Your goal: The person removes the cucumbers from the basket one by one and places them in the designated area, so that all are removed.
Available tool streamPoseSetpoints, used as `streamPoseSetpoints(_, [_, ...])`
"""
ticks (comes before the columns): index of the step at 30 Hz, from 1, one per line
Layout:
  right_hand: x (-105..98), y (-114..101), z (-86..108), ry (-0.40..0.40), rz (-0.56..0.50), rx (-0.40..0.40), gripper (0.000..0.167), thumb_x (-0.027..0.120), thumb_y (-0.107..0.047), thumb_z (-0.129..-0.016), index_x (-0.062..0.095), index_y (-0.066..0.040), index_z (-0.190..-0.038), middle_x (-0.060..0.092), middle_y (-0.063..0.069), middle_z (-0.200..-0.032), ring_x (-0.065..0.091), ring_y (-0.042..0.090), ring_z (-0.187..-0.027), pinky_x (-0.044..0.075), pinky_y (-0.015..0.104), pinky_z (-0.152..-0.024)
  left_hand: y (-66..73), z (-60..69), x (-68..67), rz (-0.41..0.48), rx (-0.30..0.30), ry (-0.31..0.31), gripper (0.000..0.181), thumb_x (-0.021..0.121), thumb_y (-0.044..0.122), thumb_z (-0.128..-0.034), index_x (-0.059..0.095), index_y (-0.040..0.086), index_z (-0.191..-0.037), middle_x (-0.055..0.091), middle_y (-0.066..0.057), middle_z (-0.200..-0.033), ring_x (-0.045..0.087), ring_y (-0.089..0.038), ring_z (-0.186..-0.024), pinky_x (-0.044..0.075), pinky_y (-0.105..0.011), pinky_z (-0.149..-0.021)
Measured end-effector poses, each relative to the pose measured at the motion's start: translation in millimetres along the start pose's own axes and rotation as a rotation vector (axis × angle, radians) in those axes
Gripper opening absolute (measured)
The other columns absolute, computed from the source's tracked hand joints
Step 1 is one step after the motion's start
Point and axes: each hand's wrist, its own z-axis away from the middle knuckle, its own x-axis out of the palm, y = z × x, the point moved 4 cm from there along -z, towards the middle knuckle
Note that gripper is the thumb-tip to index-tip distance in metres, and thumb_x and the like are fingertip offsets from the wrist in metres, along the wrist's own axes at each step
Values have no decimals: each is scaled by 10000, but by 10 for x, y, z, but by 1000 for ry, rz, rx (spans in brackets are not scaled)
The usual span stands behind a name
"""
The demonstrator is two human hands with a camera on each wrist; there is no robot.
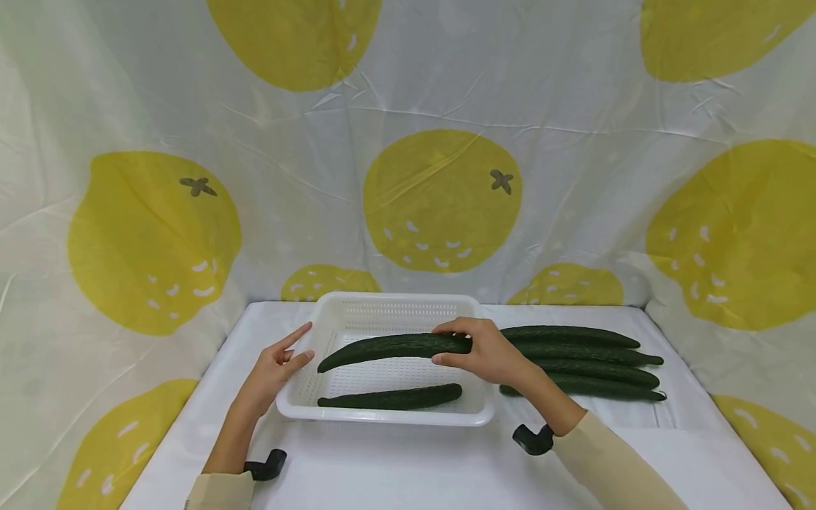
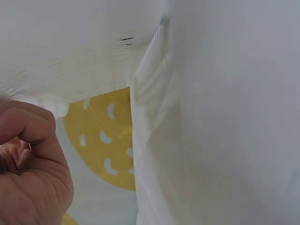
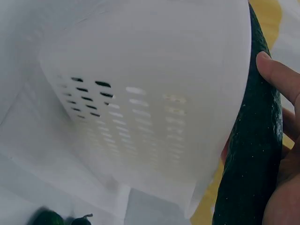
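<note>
In the head view, my right hand (image 1: 487, 350) grips a long dark green cucumber (image 1: 395, 346) near its right end, above a white plastic basket (image 1: 385, 416). Close up in the right wrist view, the thumb presses along the cucumber (image 3: 255, 140) beside the basket's perforated side (image 3: 154, 56). A second cucumber (image 1: 390, 398) lies on the basket floor towards the front. My left hand (image 1: 270, 372) holds the basket's left rim, thumb over the edge and index finger stretched along it. The left wrist view shows its other fingers (image 2: 28, 122) curled; their contact with the rim is partly hidden.
Several cucumbers (image 1: 593, 368) lie side by side on the white tabletop (image 1: 382, 467), right of the basket. A white curtain printed with yellow fruit (image 1: 440, 198) hangs behind and at both sides. Dark wrist mounts (image 1: 533, 439) sit by the forearms.
</note>
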Motion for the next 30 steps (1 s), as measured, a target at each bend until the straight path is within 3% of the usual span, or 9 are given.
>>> streamPoseSetpoints(9, [-219, 176, 259, 31, 35, 74, 457, 765, -493, -901, 680, -325, -1318, 681, -134, -1271, 633, 155, -1145, 534, 423, -926, -43, -27, 6, -26, -28, 15, 672, 714, 320, -980, 426, 290, -1586, 408, -9, -709, 433, -115, -668, 464, -262, -629])
streamPoseSetpoints(13, [-316, 248, 395, 54, 55, 72, 463, 769, -480, -900, 678, -310, -1321, 680, -119, -1299, 641, 180, -1213, 526, 467, -987, -41, -32, 6, -34, -27, 12, 675, 706, 320, -986, 413, 290, -1593, 405, -12, -712, 435, -119, -676, 463, -266, -638])
streamPoseSetpoints(19, [-439, 362, 612, 91, 90, 70, 459, 773, -429, -911, 661, -295, -1334, 676, -77, -1320, 648, 201, -1217, 535, 468, -973, -33, -39, 1, -48, -24, 14, 677, 709, 331, -983, 415, 294, -1591, 402, -13, -724, 413, -117, -675, 440, -265, -618])
streamPoseSetpoints(24, [-574, 462, 810, 123, 116, 120, 469, 786, -423, -903, 666, -271, -1330, 674, -84, -1322, 650, 191, -1209, 534, 457, -972, -34, -40, 6, -44, -14, 13, 671, 713, 324, -981, 427, 283, -1586, 385, -4, -717, 381, -107, -664, 404, -267, -600])
streamPoseSetpoints(30, [-712, 594, 1048, 141, 154, 193, 469, 776, -431, -911, 661, -273, -1337, 671, -69, -1333, 635, 223, -1244, 521, 488, -982, -40, -28, 10, -36, -29, 13, 677, 709, 320, -984, 415, 276, -1592, 410, 3, -698, 419, -114, -673, 443, -262, -623])
